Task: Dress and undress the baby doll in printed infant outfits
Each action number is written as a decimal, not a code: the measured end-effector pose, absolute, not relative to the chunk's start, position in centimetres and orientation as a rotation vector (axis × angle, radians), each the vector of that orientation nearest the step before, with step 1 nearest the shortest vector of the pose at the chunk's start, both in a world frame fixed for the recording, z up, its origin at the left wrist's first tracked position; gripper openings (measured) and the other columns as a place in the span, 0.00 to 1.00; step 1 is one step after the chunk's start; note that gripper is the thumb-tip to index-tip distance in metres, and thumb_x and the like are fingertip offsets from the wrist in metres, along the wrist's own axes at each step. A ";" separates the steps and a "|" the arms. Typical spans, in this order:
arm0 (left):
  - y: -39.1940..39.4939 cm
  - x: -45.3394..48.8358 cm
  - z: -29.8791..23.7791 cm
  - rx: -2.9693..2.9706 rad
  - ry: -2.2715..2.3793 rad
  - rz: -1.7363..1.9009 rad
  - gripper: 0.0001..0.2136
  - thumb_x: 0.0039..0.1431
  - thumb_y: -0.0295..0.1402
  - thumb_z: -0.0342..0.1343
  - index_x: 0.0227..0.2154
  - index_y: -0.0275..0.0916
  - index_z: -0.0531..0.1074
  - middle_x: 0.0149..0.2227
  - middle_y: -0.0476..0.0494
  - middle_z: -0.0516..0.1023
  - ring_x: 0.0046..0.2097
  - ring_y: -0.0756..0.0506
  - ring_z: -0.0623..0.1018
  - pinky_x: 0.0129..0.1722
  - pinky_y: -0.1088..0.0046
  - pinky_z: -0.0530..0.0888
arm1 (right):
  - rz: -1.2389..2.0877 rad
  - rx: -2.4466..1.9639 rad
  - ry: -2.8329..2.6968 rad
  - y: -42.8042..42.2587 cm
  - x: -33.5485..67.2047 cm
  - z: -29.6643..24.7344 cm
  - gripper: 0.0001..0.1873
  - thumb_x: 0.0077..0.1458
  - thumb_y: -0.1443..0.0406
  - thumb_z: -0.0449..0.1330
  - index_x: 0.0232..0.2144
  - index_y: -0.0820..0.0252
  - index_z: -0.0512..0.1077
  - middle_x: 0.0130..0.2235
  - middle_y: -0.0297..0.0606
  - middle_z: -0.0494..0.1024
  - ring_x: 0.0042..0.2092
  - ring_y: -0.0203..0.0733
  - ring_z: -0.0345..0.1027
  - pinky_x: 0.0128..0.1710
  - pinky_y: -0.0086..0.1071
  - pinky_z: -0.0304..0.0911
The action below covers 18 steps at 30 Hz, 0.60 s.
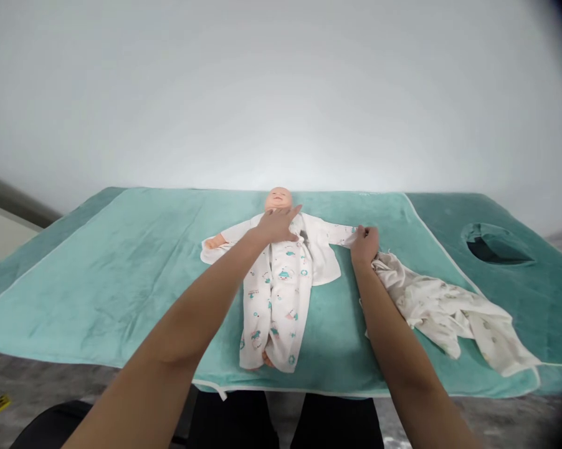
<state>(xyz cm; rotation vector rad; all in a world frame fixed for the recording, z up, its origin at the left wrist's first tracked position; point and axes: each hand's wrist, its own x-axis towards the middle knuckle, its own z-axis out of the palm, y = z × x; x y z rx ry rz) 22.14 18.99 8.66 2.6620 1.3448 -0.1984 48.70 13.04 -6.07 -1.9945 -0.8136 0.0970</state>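
A baby doll lies on its back on a teal towel, dressed in a white printed sleepsuit. My left hand rests flat on the doll's chest just below its chin, fingers stretched out. My right hand is closed in a pinch on the cuff of the sleepsuit's sleeve, which is stretched out to the right. The doll's other arm, with a bare hand, points left.
A crumpled white garment lies on the towel right of my right forearm. The padded table has a face hole at the far right. A plain white wall stands behind. The table's front edge is near my body.
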 end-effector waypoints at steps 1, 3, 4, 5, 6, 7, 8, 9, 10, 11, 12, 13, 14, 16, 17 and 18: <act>19.5 21.6 8.5 2.651 1.352 -0.209 0.46 0.56 0.49 0.58 0.71 0.50 0.40 0.71 0.37 0.52 0.70 0.35 0.56 0.66 0.52 0.55 | 0.091 -1.980 -0.786 13.0 48.8 -6.1 0.14 0.66 0.56 0.47 0.40 0.59 0.66 0.41 0.44 0.74 0.41 0.45 0.65 0.44 0.37 0.58; 20.7 21.2 7.9 2.635 1.376 -0.245 0.45 0.54 0.50 0.58 0.71 0.52 0.42 0.71 0.38 0.54 0.68 0.33 0.59 0.64 0.52 0.59 | 0.087 -1.929 -0.732 12.9 48.8 -6.1 0.12 0.66 0.57 0.48 0.38 0.59 0.65 0.40 0.43 0.73 0.40 0.44 0.65 0.45 0.37 0.59; 21.3 21.5 7.4 2.638 1.393 -0.273 0.44 0.53 0.51 0.59 0.70 0.53 0.45 0.70 0.37 0.55 0.67 0.32 0.60 0.63 0.51 0.60 | 0.086 -1.894 -0.707 12.9 48.8 -6.1 0.11 0.66 0.57 0.49 0.37 0.58 0.64 0.39 0.42 0.73 0.40 0.44 0.65 0.45 0.38 0.59; 21.8 22.0 6.8 2.649 1.410 -0.304 0.43 0.52 0.51 0.60 0.69 0.54 0.50 0.69 0.37 0.57 0.67 0.31 0.60 0.62 0.50 0.61 | 0.085 -1.859 -0.686 12.8 48.7 -6.0 0.11 0.65 0.57 0.50 0.37 0.58 0.64 0.38 0.41 0.72 0.40 0.44 0.65 0.46 0.38 0.59; 22.1 22.8 6.2 2.670 1.428 -0.328 0.41 0.50 0.50 0.62 0.67 0.53 0.56 0.67 0.36 0.59 0.66 0.30 0.61 0.61 0.48 0.62 | 0.084 -1.827 -0.671 12.7 48.6 -5.9 0.10 0.65 0.57 0.50 0.36 0.57 0.63 0.38 0.40 0.72 0.40 0.44 0.64 0.46 0.38 0.60; 22.2 23.9 5.6 2.692 1.448 -0.345 0.37 0.48 0.48 0.64 0.63 0.51 0.63 0.65 0.36 0.62 0.65 0.30 0.62 0.60 0.47 0.62 | 0.083 -1.807 -0.662 12.7 48.5 -5.9 0.10 0.64 0.57 0.51 0.35 0.57 0.63 0.37 0.40 0.72 0.40 0.44 0.64 0.46 0.38 0.60; 22.1 25.0 5.0 2.713 1.467 -0.347 0.34 0.47 0.45 0.65 0.59 0.48 0.68 0.63 0.35 0.65 0.63 0.29 0.64 0.59 0.46 0.62 | 0.083 -1.801 -0.661 12.6 48.5 -5.8 0.10 0.64 0.57 0.50 0.35 0.57 0.63 0.37 0.40 0.72 0.40 0.44 0.64 0.46 0.38 0.60; 21.9 26.1 4.6 2.730 1.483 -0.331 0.31 0.46 0.41 0.66 0.56 0.46 0.72 0.60 0.34 0.68 0.61 0.30 0.66 0.58 0.47 0.63 | 0.085 -1.803 -0.666 12.6 48.4 -5.8 0.10 0.64 0.57 0.50 0.35 0.57 0.63 0.37 0.40 0.72 0.40 0.44 0.65 0.46 0.38 0.60; 21.6 27.2 4.2 2.739 1.499 -0.305 0.28 0.47 0.38 0.66 0.54 0.43 0.73 0.59 0.32 0.69 0.59 0.30 0.68 0.58 0.47 0.63 | 0.086 -1.809 -0.673 12.6 48.4 -5.8 0.11 0.64 0.57 0.49 0.35 0.57 0.63 0.37 0.40 0.72 0.39 0.44 0.65 0.46 0.38 0.60; 21.2 28.1 3.9 2.742 1.515 -0.272 0.26 0.48 0.34 0.64 0.53 0.40 0.74 0.57 0.30 0.70 0.58 0.31 0.69 0.58 0.47 0.63 | 0.084 -1.819 -0.682 12.7 48.4 -5.8 0.11 0.64 0.56 0.49 0.35 0.57 0.63 0.37 0.41 0.73 0.39 0.44 0.65 0.46 0.38 0.61; 20.9 28.8 3.7 2.741 1.529 -0.238 0.25 0.50 0.31 0.63 0.54 0.37 0.73 0.57 0.28 0.71 0.57 0.30 0.70 0.58 0.46 0.62 | 0.077 -1.830 -0.691 12.8 48.4 -5.9 0.12 0.64 0.56 0.48 0.35 0.57 0.63 0.38 0.41 0.73 0.40 0.44 0.66 0.45 0.38 0.61; 20.6 29.3 3.6 2.737 1.538 -0.207 0.24 0.52 0.29 0.60 0.54 0.35 0.73 0.57 0.26 0.71 0.57 0.30 0.70 0.58 0.45 0.61 | 0.069 -1.841 -0.700 12.9 48.4 -6.0 0.13 0.64 0.55 0.48 0.36 0.57 0.64 0.38 0.42 0.73 0.40 0.45 0.66 0.45 0.38 0.61; 20.4 29.6 3.6 2.731 1.544 -0.176 0.23 0.54 0.28 0.58 0.55 0.34 0.72 0.56 0.24 0.71 0.58 0.29 0.69 0.58 0.44 0.60 | 0.063 -1.851 -0.707 13.0 48.5 -6.1 0.14 0.65 0.54 0.47 0.36 0.57 0.64 0.38 0.42 0.74 0.40 0.45 0.67 0.44 0.38 0.61; 20.3 29.5 3.8 2.714 1.538 -0.120 0.21 0.56 0.26 0.56 0.54 0.33 0.72 0.55 0.24 0.73 0.58 0.29 0.69 0.58 0.43 0.59 | 0.063 -1.864 -0.711 13.2 48.7 -6.5 0.16 0.65 0.53 0.46 0.37 0.57 0.64 0.38 0.43 0.74 0.40 0.45 0.67 0.44 0.38 0.62; 20.4 29.3 3.9 2.707 1.531 -0.096 0.20 0.56 0.27 0.57 0.53 0.33 0.73 0.54 0.25 0.74 0.58 0.28 0.70 0.58 0.43 0.60 | 0.069 -1.868 -0.708 13.4 48.8 -6.6 0.17 0.65 0.52 0.45 0.37 0.58 0.65 0.38 0.43 0.74 0.40 0.45 0.67 0.44 0.38 0.62; 20.6 28.9 4.1 2.704 1.526 -0.082 0.19 0.56 0.27 0.58 0.52 0.34 0.73 0.54 0.26 0.74 0.57 0.29 0.70 0.58 0.44 0.61 | 0.074 -1.872 -0.702 13.5 48.9 -6.7 0.17 0.65 0.52 0.45 0.38 0.58 0.65 0.39 0.44 0.74 0.40 0.45 0.68 0.44 0.38 0.62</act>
